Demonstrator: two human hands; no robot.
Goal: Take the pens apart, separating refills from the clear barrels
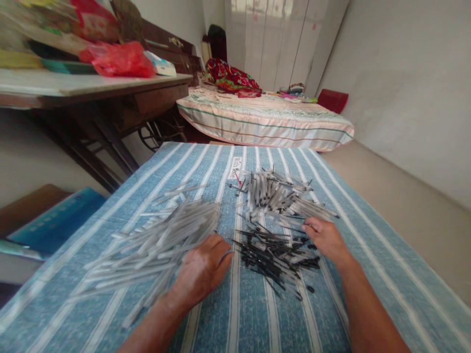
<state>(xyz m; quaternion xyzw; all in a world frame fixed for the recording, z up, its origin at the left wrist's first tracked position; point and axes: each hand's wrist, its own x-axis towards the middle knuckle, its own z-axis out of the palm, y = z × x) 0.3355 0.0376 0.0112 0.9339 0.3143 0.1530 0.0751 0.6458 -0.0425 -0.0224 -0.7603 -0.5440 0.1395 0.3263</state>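
Observation:
My left hand [206, 264] is at the right edge of a heap of clear pen barrels [172, 235], its fingers curled down. What lies under those fingers is hidden; a small dark tip shows beside them. My right hand [326, 238] pinches a thin dark pen refill [292, 228] between thumb and fingers. Just left of it and nearer to me lies a pile of black refills and caps [275, 255]. Beyond that, clear pens with dark ends [272, 193] form another pile. A loose black cap [311, 289] sits on the cloth.
A blue cloth with white stripes [217, 314] covers the table. A printed "With love" label [235, 167] shows near the far pile. On the left stands a desk [162, 83] with a red plastic bag [119, 59]. Behind are a bed [265, 117] and a pale wardrobe [272, 44].

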